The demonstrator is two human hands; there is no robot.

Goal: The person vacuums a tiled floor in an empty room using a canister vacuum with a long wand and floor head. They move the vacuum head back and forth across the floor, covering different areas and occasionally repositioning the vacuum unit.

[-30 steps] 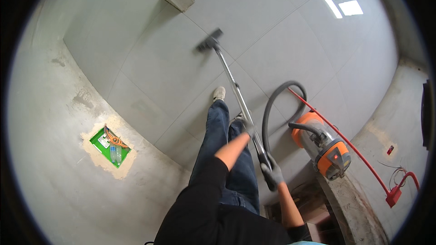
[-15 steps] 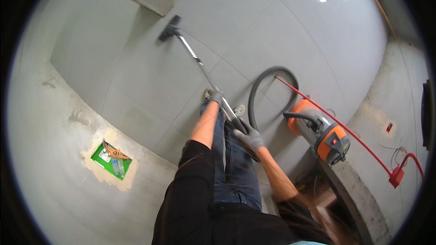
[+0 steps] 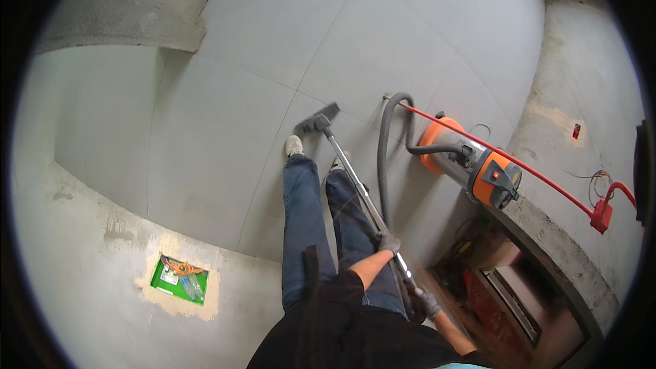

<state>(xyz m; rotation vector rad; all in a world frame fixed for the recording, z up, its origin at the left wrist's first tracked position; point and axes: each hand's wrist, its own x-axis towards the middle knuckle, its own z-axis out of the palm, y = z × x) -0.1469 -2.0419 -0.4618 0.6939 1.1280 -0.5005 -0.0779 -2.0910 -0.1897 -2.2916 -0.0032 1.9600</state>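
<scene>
My gloved left hand [image 3: 388, 242] is closed around the metal tube of a vacuum cleaner wand [image 3: 362, 195]. Farther back, my gloved right hand [image 3: 429, 303] grips the wand's handle end, beside my hip; its fingers show only partly. The wand slants away to the far left, and its dark floor nozzle [image 3: 318, 120] lies on the grey tiles just beyond my shoes. A grey ribbed hose [image 3: 384, 164] loops up to the right of the wand and runs into the orange and silver vacuum cleaner [image 3: 471, 162].
A red power cord [image 3: 526, 169] crosses over the vacuum to a red connector [image 3: 600, 216] by the right wall. A green wiring box [image 3: 179, 280] sits in the left wall. A doorway with a raised edge [image 3: 560, 246] opens at lower right. A concrete corner [image 3: 195, 34] juts in at far left.
Both hands have drawn the wand back toward me and to the right. The nozzle came from near the far concrete corner to near my shoes. My view has shifted too.
</scene>
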